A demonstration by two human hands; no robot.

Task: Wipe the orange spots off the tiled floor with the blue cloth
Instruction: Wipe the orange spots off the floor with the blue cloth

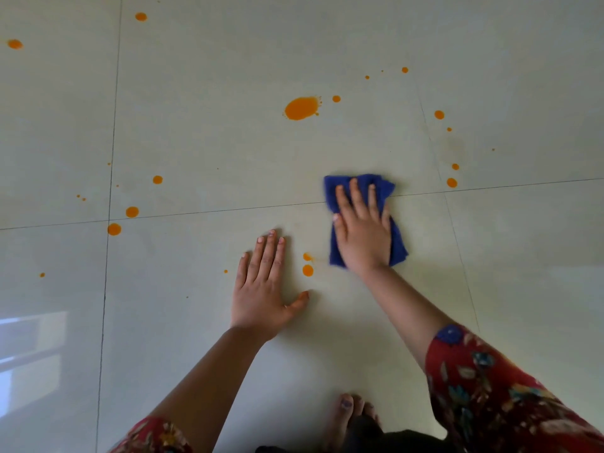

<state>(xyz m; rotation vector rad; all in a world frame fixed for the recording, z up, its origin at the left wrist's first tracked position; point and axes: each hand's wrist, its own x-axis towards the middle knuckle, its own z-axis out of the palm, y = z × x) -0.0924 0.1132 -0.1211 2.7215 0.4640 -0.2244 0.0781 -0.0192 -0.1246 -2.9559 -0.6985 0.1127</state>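
Under both sets of fingers lies the tiled floor [228,76], pale and glossy, w/ grout lines [196,211] crossing beneath the right fingers. On my feed the blue cloth [340,188] sits folded under the right hand [362,230]. Its fingers [354,194] are straight and spread, pressing the cloth flat, not gripping it. The left hand [261,295] lies flat on bare tile, fingers straight, holding nothing, a bit left of the cloth.

Risks, as I judge them:
- The big orange splat [300,108], well beyond the right fingertips, looks wet. A pass w/ an unclamped cloth could smear it wider, or the cloth could slide out from under the palm.
- Two spots [307,270] between the hands sit just off the left thumb, and the upper one looks streaked. A shifted hand or the sleeve [490,387] could drag colour across.
- Glossy tile plus weight on the left palm means slip risk.

Counts: 1 cloth, 2 hands, 1 large splat, approx. a dozen mid-size dots, approx. ten specks. The tiniest are too small to be sure of.
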